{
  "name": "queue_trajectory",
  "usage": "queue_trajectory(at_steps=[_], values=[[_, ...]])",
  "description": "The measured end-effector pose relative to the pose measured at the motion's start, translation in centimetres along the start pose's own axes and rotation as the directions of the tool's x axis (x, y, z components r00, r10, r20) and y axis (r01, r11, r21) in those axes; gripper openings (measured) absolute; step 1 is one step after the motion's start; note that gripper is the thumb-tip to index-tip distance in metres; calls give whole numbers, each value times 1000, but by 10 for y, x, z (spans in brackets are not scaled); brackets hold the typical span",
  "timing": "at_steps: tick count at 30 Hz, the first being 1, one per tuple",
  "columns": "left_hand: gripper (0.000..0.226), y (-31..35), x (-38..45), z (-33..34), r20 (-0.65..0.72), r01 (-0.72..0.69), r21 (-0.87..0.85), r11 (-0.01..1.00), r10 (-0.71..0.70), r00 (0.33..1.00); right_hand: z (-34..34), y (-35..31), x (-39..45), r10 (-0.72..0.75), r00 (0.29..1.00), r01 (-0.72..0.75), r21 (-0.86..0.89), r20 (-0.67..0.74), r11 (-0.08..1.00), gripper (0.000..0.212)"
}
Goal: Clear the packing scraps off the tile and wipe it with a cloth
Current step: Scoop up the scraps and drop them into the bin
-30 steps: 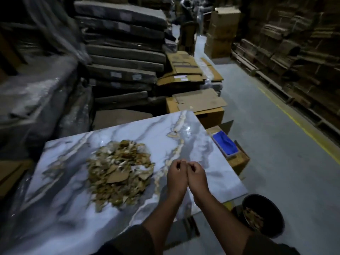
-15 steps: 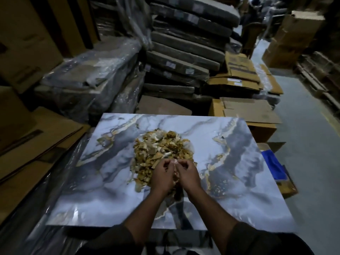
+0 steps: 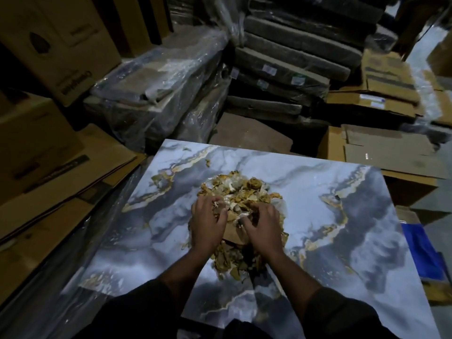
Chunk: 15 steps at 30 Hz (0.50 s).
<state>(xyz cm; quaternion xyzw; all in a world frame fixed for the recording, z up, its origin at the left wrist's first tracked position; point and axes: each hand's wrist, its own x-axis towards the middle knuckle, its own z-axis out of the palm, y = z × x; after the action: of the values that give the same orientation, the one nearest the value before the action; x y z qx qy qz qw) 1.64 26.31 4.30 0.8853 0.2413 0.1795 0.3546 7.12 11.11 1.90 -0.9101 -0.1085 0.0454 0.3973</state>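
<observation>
The tile is big, flat and shiny. It is pale blue and grey like marble, with wavy gold and white lines running over it. It lies flat in front of me, and its far edge slants down to the right. I cannot tell what it lies on.

In the middle of the tile sits a heap of scraps. They are small yellow and brown bits of card, with some white strips and clear plastic mixed in. The heap is longer than it is wide. Its long way runs from me toward the far edge.

My left hand rests on the left side of the heap, fingers curled into the bits and grabbing them. My right hand is on the right side, fingers bent and digging into the scraps too. A flat brown piece of card shows between my hands.

A blue thing lies just past the right edge of the tile.
</observation>
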Motion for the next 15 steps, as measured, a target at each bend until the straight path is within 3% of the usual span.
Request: queue_trajectory(at_steps=[3, 7, 12, 15], values=[[43, -15, 8, 10, 56, 34, 130, 991, -41, 998, 8, 2, 6, -155, 976, 176, -135, 153, 975, 65], [44, -28, 16, 18, 267, 82, 75, 994, -99, 959, 30, 0, 6, -241, 914, 334, -266, 327, 904, 88], [29, -29, 21, 19, 290, 34, 56, 998, -49, 956, 46, 4, 8, -260, 901, 363, -275, 348, 890, 108], [16, -32, 23, 19, 305, 19, -12, 1000, -14, 952, 52, 9, 7, -277, 911, 356, -245, 305, 902, 99]])
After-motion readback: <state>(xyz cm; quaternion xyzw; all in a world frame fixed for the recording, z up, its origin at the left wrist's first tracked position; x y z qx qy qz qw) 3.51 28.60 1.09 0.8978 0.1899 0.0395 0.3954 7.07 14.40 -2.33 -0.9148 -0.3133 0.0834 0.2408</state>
